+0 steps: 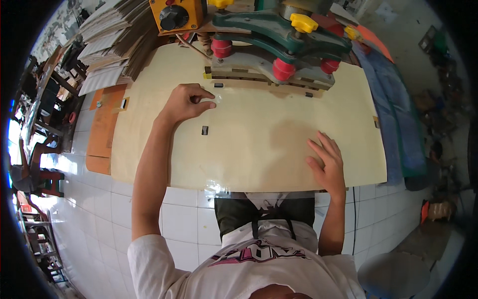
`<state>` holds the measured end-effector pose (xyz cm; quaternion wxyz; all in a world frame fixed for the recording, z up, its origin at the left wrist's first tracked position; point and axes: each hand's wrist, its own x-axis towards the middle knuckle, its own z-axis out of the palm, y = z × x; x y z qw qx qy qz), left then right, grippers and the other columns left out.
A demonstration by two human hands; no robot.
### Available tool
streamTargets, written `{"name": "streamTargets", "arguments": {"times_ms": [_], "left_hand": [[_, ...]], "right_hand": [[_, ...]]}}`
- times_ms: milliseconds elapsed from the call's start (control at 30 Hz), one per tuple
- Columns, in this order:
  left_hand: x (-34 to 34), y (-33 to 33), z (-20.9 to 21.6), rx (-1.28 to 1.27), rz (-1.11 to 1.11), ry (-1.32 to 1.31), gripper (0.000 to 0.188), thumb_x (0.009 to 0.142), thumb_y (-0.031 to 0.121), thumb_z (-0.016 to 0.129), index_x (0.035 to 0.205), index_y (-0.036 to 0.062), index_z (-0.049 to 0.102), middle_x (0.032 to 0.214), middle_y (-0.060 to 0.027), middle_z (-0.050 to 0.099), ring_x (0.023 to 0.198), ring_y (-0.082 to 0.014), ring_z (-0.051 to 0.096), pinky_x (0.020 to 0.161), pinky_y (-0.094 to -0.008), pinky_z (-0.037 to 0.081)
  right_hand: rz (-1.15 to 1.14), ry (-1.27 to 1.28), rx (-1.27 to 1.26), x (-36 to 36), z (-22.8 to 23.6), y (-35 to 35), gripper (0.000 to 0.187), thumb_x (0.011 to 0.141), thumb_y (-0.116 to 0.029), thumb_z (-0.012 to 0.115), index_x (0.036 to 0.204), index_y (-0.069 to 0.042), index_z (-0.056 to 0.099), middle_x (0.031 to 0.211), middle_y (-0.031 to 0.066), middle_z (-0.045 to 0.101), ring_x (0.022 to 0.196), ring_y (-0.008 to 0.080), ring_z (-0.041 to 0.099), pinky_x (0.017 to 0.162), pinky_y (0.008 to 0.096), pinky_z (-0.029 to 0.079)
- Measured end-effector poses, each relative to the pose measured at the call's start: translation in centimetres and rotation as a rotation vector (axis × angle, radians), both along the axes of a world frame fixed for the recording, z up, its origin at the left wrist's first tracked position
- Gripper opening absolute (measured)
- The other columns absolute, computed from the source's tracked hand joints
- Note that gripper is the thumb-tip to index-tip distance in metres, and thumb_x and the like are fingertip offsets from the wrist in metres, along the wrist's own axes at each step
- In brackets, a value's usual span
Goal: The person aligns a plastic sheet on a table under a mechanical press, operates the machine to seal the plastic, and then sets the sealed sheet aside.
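A woodworking workshop: a green machine [279, 35] with red rollers stands at the far edge of a pale plywood sheet [259, 134], beside stacked boards [112, 45] and an orange control box [177, 15].

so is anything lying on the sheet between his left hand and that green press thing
Nothing visible does. The left hand rests curled on the pale plywood sheet, and the strip of sheet up to the green press is bare except a small dark slot cut-out.
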<state>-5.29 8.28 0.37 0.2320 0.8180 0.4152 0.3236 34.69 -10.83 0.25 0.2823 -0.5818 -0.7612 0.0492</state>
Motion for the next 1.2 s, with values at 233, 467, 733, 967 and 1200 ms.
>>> {"name": "streamTargets", "arguments": {"times_ms": [233, 467, 733, 967, 1200], "left_hand": [[-0.2, 0.1, 0.1, 0.031, 0.005, -0.001, 0.023, 0.071, 0.022, 0.085, 0.089, 0.0092, 0.080, 0.071, -0.0071, 0.066, 0.059, -0.0173, 0.053, 0.056, -0.0319, 0.044], [-0.3, 0.0, -0.1, 0.064, 0.011, 0.013, 0.023, 0.070, 0.021, 0.086, 0.089, 0.0080, 0.080, 0.071, -0.0073, 0.067, 0.059, -0.0167, 0.054, 0.056, -0.0316, 0.044], [-0.2, 0.2, 0.1, 0.036, -0.003, 0.030, 0.023, 0.071, 0.016, 0.086, 0.091, 0.0051, 0.078, 0.070, -0.0078, 0.064, 0.059, -0.0160, 0.053, 0.055, -0.0308, 0.042], [-0.1, 0.2, 0.5, -0.007, 0.028, 0.043, 0.025, 0.069, 0.014, 0.086, 0.091, 0.0050, 0.078, 0.066, -0.0060, 0.058, 0.058, -0.0164, 0.049, 0.055, -0.0316, 0.040], [0.6, 0.3, 0.7, -0.008, 0.024, 0.005, 0.023, 0.066, 0.012, 0.086, 0.086, 0.0056, 0.078, 0.061, -0.0053, 0.053, 0.056, -0.0172, 0.046, 0.054, -0.0326, 0.038]], "right_hand": [[0.008, -0.002, 0.007, 0.1, -0.1, 0.2, 0.041, 0.090, -0.031, 0.071, 0.124, -0.008, 0.069, 0.142, 0.0185, 0.055, 0.131, 0.0378, 0.051, 0.112, 0.0491, 0.036], [-0.007, -0.011, 0.001, -0.1, -0.2, 0.0, 0.041, 0.090, -0.031, 0.071, 0.124, -0.009, 0.069, 0.142, 0.0174, 0.056, 0.132, 0.0369, 0.051, 0.112, 0.0471, 0.036], [-0.012, 0.009, -0.033, -0.1, 0.0, 0.2, 0.041, 0.090, -0.030, 0.070, 0.125, -0.010, 0.069, 0.143, 0.0166, 0.054, 0.133, 0.0379, 0.050, 0.113, 0.0510, 0.034], [-0.011, -0.017, -0.052, -0.2, 0.2, 0.5, 0.041, 0.087, -0.025, 0.071, 0.125, -0.011, 0.069, 0.146, 0.0139, 0.053, 0.134, 0.0368, 0.049, 0.113, 0.0540, 0.033], [-0.016, -0.019, -0.092, 0.4, 0.0, 0.6, 0.041, 0.087, -0.027, 0.071, 0.125, -0.011, 0.069, 0.147, 0.0148, 0.052, 0.135, 0.0363, 0.049, 0.112, 0.0554, 0.033]]}}
